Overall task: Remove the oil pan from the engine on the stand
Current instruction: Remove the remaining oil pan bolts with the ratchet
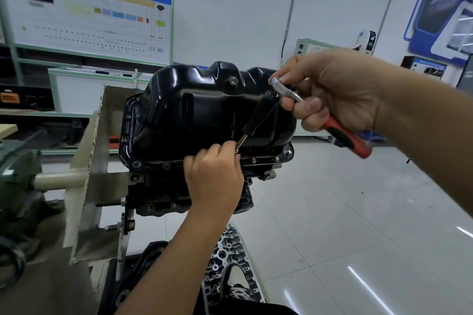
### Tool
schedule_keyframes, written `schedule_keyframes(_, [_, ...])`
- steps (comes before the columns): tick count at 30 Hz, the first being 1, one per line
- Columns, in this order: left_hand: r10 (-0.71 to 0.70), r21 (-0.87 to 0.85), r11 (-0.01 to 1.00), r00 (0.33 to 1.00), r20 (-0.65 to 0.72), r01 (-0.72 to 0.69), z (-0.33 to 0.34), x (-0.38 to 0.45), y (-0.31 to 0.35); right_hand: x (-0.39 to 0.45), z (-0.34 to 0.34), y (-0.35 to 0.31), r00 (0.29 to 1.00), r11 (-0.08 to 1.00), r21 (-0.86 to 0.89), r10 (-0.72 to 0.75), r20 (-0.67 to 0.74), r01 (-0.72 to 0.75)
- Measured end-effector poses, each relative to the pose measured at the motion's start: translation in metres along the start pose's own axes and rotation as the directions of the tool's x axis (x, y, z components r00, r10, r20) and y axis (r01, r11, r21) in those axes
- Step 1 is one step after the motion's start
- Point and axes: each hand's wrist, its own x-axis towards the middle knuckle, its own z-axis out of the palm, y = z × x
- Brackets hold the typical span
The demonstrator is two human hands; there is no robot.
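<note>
The right hand [332,92] grips a red-handled ratchet [345,139] above the black oil pan [204,110]. The left hand [213,176] pinches the extension tip [240,140] at the pan's front flange.

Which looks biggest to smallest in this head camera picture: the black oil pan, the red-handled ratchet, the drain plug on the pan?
1. Oil pan, by far the largest.
2. Red-handled ratchet, held in the right hand; partly hidden by the fingers and nearer the camera, so it may look oversized.
3. Drain plug, a small bolt head.
</note>
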Motion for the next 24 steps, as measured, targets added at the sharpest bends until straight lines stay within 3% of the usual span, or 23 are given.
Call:
schedule_keyframes(6, [-0.005,0.164,0.986,0.999,-0.047,0.013,0.001,-0.006,-0.002,-0.003,0.033,0.018,0.993,0.964,0.257,-0.042,-0.114,0.07])
schedule_keyframes(14, [0.032,0.156,0.987,0.998,-0.049,-0.024,0.0,-0.008,-0.005,-0.005,0.056,0.021,0.959,0.938,0.328,-0.012,-0.284,0.109])
schedule_keyframes(17, [-0.011,0.037,0.999,1.0,-0.001,0.011,-0.007,-0.006,-0.002,-0.008,0.056,0.022,0.954,0.943,0.308,-0.027,-0.297,0.123])
schedule_keyframes(19, [-0.033,-0.155,0.987,0.999,0.011,0.034,-0.014,-0.002,0.002,-0.01,0.057,0.022,0.961,0.955,0.27,-0.043,-0.273,0.119])
schedule_keyframes(22, [-0.032,-0.454,0.891,0.998,-0.057,0.003,-0.034,0.014,0.014,-0.012,0.055,0.022,0.975,0.968,0.223,-0.064,-0.213,0.112])
schedule_keyframes(24, [0.017,-0.527,0.849,0.999,-0.03,-0.031,-0.049,0.032,0.018,-0.013,0.055,0.021,0.987,0.978,0.18,-0.08,-0.139,0.105])
